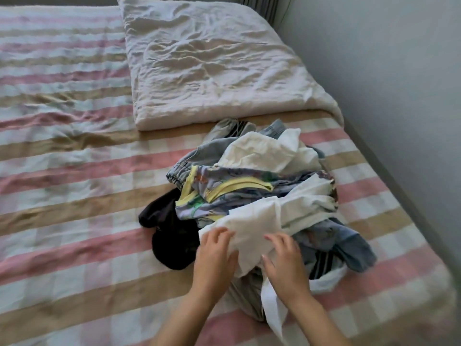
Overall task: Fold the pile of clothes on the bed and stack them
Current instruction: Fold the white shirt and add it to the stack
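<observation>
Head view: near the bed's (74, 196) right edge, a white garment (252, 221) on the pile (249, 186), likely limp and light, is pinched by the left hand (215, 248) and right hand (284, 260); its hem is best taken.

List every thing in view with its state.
pile of clothes, unfolded, heaped on bed
white garment, crumpled, atop pile's near edge
black garment, crumpled, at pile's left
left hand, on white garment, grip blurred
right hand, on white garment, grip blurred
white quilt, folded, beyond pile

A crumpled white duvet (212, 63) lies folded flat; a plain grey wall (386, 71) stands just beside it.
</observation>
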Tool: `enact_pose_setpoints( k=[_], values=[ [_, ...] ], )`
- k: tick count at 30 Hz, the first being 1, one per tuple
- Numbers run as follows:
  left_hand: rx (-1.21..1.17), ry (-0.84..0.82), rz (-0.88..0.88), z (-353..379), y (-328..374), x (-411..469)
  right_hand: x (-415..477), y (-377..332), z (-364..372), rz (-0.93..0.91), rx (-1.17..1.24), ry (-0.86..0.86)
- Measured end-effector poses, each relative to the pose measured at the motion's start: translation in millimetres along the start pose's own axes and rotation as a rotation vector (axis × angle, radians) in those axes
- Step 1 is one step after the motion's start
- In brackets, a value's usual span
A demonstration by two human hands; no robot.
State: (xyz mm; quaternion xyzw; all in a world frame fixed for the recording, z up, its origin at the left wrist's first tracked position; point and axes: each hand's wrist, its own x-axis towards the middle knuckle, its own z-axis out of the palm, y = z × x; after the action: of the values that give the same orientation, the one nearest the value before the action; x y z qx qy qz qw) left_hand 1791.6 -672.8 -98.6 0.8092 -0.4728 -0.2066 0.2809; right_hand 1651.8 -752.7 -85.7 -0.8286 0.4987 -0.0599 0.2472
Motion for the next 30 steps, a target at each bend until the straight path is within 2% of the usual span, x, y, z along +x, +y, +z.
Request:
enact_pose_setpoints(
  k=[2, 5, 10, 18, 24, 30],
  values=[
    [0.087, 0.048, -0.164, 6.9, -2.8, 11.9, 14.1, 9.3, 2.5, 0.077, 0.048, 0.063],
    [0.094, 0.070, -0.373, 8.8, -16.1, 21.3, 33.4, 12.7, 10.5, 0.205, 0.159, 0.048],
    [-0.227, 0.153, -0.310, -3.4, -27.6, 12.0, 42.2, 4.4, 11.6, 0.263, 0.256, 0.148],
    [-0.404, 0.365, -0.267, -83.5, -45.3, -33.5, -14.7, -65.0, -11.4, -0.020, 0.308, 0.132],
    [-0.452, 0.448, -0.319, -190.8, -97.1, -103.4, -77.3, -167.3, 3.6, -0.180, 0.353, 0.064],
    [-0.443, 0.457, -0.360, -304.5, -153.0, -174.5, -142.9, -277.2, 42.3, -0.236, 0.422, -0.021]
  ],
)
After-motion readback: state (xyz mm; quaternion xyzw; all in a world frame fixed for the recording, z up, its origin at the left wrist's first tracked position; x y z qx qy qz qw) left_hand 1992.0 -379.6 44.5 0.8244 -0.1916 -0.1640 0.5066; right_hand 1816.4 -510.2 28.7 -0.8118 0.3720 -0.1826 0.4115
